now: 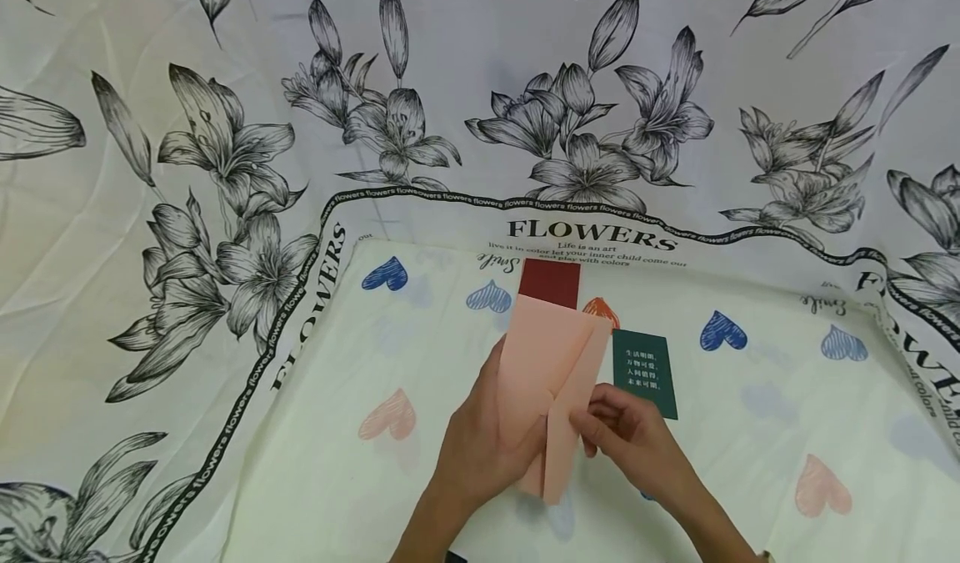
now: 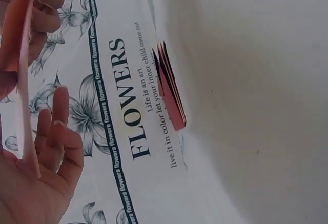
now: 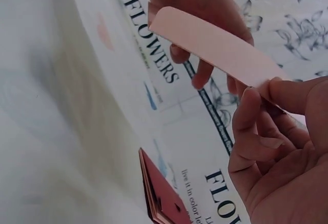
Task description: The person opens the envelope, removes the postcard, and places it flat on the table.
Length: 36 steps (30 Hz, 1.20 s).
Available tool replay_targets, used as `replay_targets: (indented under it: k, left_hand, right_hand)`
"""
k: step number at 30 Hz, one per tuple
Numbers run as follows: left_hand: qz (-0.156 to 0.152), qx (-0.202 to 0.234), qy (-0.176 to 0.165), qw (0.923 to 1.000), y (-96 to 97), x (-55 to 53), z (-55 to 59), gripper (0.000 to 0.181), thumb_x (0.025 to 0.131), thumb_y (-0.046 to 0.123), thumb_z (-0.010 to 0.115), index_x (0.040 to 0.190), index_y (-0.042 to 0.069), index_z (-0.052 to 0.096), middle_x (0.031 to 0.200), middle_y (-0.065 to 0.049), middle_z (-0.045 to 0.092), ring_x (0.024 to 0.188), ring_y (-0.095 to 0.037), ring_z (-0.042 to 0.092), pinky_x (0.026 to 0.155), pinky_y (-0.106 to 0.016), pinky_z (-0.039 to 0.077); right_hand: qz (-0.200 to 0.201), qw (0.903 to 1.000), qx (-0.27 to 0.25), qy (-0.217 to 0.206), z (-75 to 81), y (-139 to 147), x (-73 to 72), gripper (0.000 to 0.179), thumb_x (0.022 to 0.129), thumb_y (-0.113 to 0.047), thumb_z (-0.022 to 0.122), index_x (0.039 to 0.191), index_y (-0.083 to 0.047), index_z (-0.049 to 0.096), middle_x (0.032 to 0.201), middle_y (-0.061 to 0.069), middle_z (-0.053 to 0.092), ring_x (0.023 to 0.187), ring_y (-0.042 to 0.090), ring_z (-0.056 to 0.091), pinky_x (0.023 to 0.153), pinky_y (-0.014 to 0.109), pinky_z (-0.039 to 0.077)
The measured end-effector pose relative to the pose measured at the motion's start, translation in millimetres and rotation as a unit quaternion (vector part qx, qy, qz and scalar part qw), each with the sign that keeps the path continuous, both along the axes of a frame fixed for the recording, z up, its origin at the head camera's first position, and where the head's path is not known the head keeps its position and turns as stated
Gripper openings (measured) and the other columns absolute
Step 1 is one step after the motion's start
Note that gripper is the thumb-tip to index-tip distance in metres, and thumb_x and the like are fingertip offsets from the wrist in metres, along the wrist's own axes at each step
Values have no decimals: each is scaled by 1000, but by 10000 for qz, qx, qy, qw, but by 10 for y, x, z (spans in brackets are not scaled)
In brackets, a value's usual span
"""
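Observation:
A pale pink paper envelope [image 1: 540,371] is held up tilted between the two hands above the cloth. My left hand [image 1: 483,438] grips it from its left side, thumb across the front and other fingers behind. The right hand [image 1: 633,438] pinches the long flap [image 1: 573,429] along the envelope's right edge between thumb and forefinger. In the right wrist view this flap [image 3: 205,42] stands out as a curved strip, the thumb [image 3: 294,93] on it. What lies inside the envelope is hidden.
Behind the envelope lies a dark red stack of folded paper pieces [image 1: 551,282], seen edge-on in the left wrist view. A dark green card [image 1: 645,371] with white writing lies right of it. White cloth [image 1: 315,463] printed with hearts covers the surface; a flower-printed cloth [image 1: 450,62] rises behind.

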<state>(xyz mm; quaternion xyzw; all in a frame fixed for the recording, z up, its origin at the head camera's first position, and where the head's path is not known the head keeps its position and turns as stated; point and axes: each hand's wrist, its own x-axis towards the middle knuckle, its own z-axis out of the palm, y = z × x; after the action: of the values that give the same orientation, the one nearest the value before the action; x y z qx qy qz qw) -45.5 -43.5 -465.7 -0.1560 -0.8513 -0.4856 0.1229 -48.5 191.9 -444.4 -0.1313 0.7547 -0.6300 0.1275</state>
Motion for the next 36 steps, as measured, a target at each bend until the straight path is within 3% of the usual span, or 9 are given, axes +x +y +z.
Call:
replay_targets:
  k: [7,16,21,24,30,36]
  left_hand:
    - [-150,327,-71,9993,17,20,7,89,97,39,72,168,29,20,151,9,53,114,-9,61,95,-38,57]
    - [-229,450,256,9984,21,41,-24,78,96,29,70,161,18,30,130,0,66,99,-11,66,83,-34,59]
    - [-209,550,125,9982,16,52,-3,75,97,33,69,160,20,31,128,3,65,100,-9,66,84,-35,59]
    - [-161,650,-30,9978,2,54,24,70,100,39,68,158,20,33,127,3,66,101,-9,67,85,-36,60]
    - [54,820,-699,9942,-50,57,107,67,99,48,72,152,25,40,119,4,70,96,-9,69,82,-35,59]
    - [308,872,-1152,9890,-138,58,136,67,93,42,80,149,32,43,113,6,70,90,-9,68,78,-34,58]
  right_hand:
    - [-15,10000,66,62,-15,8,0,13,106,-14,66,116,-6,67,90,13,70,71,26,66,67,34,59]
    - [-203,9995,255,-28,-33,-18,-6,14,105,-20,69,115,-9,70,84,10,69,66,26,65,62,33,59]
    - [-285,9990,328,89,-2,-49,-11,14,104,-22,71,113,-11,70,84,10,70,63,25,64,58,31,56]
    - [-242,9991,294,205,1,-83,-20,12,105,-20,70,112,-10,70,85,9,70,63,27,64,57,31,55]
    - [-158,9987,193,436,-4,-167,-23,9,104,-16,71,110,-10,68,84,8,71,61,23,62,54,31,53]
    - [-177,9985,493,152,-19,-266,-15,15,104,-27,72,111,-15,70,85,5,73,62,21,63,55,30,54]
